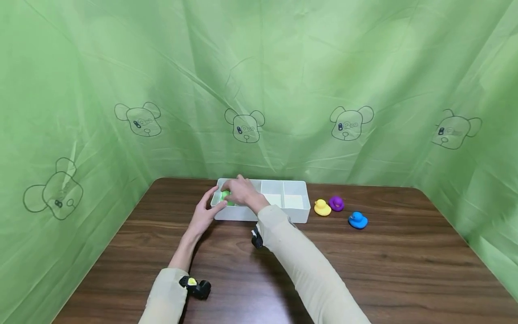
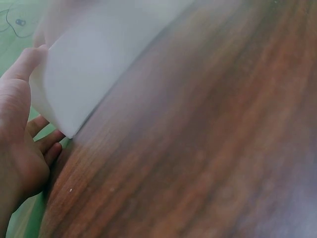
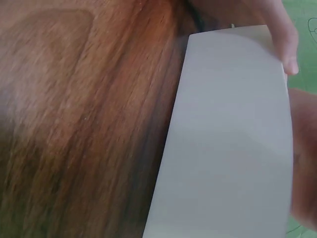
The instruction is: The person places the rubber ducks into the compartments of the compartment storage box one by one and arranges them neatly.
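Note:
A white divided box stands near the back of the table. My left hand grips its left end, thumb at the front rim and fingers around the side; the left wrist view shows this hand against the box's corner. Over the leftmost compartment, my right hand reaches down with bent fingers and pinches a green toy duck, mostly hidden by the fingers. In the right wrist view, the box's front wall hides most of the right hand.
To the right of the box sit a yellow duck, a purple duck and a blue duck. The brown wooden table is bordered by a green curtain with bear-head outlines.

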`<act>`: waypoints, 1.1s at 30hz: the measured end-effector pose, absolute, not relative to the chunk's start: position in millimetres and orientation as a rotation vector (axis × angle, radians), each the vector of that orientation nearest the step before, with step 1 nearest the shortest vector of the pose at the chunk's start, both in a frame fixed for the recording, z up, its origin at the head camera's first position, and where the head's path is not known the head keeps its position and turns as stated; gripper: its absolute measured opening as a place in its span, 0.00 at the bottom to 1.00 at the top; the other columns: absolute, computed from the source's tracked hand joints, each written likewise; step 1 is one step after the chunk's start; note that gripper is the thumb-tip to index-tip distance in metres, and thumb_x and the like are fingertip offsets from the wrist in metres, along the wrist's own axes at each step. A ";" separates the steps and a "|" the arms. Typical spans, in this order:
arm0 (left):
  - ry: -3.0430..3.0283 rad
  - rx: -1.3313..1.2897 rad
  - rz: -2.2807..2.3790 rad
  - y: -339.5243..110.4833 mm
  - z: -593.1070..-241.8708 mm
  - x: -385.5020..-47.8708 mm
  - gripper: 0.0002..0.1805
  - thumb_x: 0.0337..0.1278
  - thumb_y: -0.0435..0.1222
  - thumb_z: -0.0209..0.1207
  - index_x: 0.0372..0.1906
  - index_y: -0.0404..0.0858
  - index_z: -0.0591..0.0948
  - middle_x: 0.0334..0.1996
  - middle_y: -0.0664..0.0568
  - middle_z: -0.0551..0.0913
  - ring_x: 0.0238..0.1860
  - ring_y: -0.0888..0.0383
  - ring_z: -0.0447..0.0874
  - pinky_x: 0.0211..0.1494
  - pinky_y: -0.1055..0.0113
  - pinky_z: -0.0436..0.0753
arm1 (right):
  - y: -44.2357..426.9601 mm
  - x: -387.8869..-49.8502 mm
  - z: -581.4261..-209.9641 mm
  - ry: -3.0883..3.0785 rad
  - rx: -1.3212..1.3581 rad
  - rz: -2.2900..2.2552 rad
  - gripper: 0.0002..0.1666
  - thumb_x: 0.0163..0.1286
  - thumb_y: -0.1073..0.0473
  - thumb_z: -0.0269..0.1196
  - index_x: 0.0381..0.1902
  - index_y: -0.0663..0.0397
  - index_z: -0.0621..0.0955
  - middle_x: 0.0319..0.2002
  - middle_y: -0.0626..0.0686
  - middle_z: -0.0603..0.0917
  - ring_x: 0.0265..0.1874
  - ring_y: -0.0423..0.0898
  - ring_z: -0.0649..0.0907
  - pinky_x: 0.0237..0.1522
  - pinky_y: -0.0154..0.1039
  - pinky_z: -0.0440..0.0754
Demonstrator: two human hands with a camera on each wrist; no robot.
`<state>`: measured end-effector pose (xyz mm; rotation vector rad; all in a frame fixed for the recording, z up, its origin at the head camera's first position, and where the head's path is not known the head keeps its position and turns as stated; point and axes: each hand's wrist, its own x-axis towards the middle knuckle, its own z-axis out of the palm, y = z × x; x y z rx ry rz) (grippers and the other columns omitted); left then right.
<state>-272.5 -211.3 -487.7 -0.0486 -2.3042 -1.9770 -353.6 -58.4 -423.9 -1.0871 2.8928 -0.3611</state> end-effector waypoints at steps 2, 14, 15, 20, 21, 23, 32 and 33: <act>-2.295 -0.054 -2.001 -209.6 -481.4 -269.4 0.39 0.63 0.43 0.65 0.76 0.48 0.62 0.70 0.40 0.68 0.45 0.65 0.77 0.47 0.72 0.75 | -58.8 -353.6 -423.0 2.888 -1.072 -0.340 0.22 0.66 0.47 0.66 0.58 0.40 0.84 0.58 0.41 0.84 0.54 0.49 0.75 0.57 0.47 0.73; -2.332 -0.022 -1.951 -210.5 -491.9 -272.7 0.39 0.62 0.48 0.65 0.76 0.55 0.62 0.72 0.45 0.66 0.49 0.60 0.76 0.50 0.69 0.73 | -53.6 -349.2 -425.0 2.894 -1.137 -0.468 0.20 0.67 0.51 0.66 0.56 0.44 0.84 0.55 0.42 0.86 0.51 0.48 0.77 0.53 0.40 0.75; -2.335 -0.019 -1.935 -211.0 -494.4 -273.8 0.39 0.62 0.49 0.65 0.76 0.56 0.62 0.72 0.46 0.65 0.51 0.59 0.75 0.51 0.69 0.73 | -52.5 -348.0 -424.2 2.898 -1.147 -0.490 0.19 0.68 0.52 0.65 0.56 0.45 0.85 0.55 0.43 0.86 0.51 0.48 0.77 0.53 0.40 0.75; -2.323 -0.016 -1.960 -213.1 -499.5 -276.9 0.39 0.61 0.50 0.65 0.75 0.57 0.62 0.74 0.50 0.64 0.56 0.56 0.73 0.54 0.71 0.74 | -43.9 -340.4 -418.1 2.917 -1.137 -0.659 0.16 0.70 0.53 0.63 0.54 0.48 0.85 0.52 0.47 0.87 0.52 0.50 0.77 0.56 0.43 0.75; -2.321 -0.010 -1.968 -213.2 -499.0 -276.7 0.39 0.61 0.50 0.66 0.75 0.57 0.63 0.74 0.50 0.63 0.56 0.56 0.73 0.53 0.71 0.74 | -41.4 -338.7 -417.3 2.920 -1.126 -0.701 0.16 0.70 0.53 0.63 0.53 0.48 0.86 0.51 0.48 0.87 0.52 0.50 0.77 0.56 0.43 0.75; -2.332 -0.014 -1.968 -212.9 -493.6 -274.1 0.40 0.62 0.48 0.65 0.76 0.54 0.62 0.75 0.48 0.61 0.56 0.56 0.73 0.52 0.71 0.74 | -36.2 -334.8 -415.9 2.917 -1.092 -0.802 0.15 0.71 0.54 0.62 0.52 0.48 0.86 0.50 0.48 0.87 0.52 0.49 0.77 0.56 0.43 0.74; -2.376 -0.025 -1.922 -211.7 -487.9 -271.4 0.40 0.63 0.49 0.64 0.76 0.54 0.61 0.78 0.50 0.53 0.63 0.48 0.65 0.56 0.61 0.69 | -13.1 -317.8 -409.6 2.918 -1.046 -1.098 0.14 0.71 0.53 0.62 0.50 0.49 0.86 0.51 0.49 0.85 0.54 0.49 0.75 0.58 0.46 0.74; -2.376 -0.023 -1.911 -212.8 -492.9 -274.3 0.40 0.62 0.50 0.64 0.76 0.55 0.61 0.78 0.50 0.53 0.64 0.48 0.64 0.57 0.61 0.68 | -10.6 -316.0 -409.1 2.925 -1.056 -1.104 0.14 0.71 0.53 0.61 0.50 0.49 0.86 0.51 0.49 0.85 0.54 0.49 0.76 0.58 0.45 0.74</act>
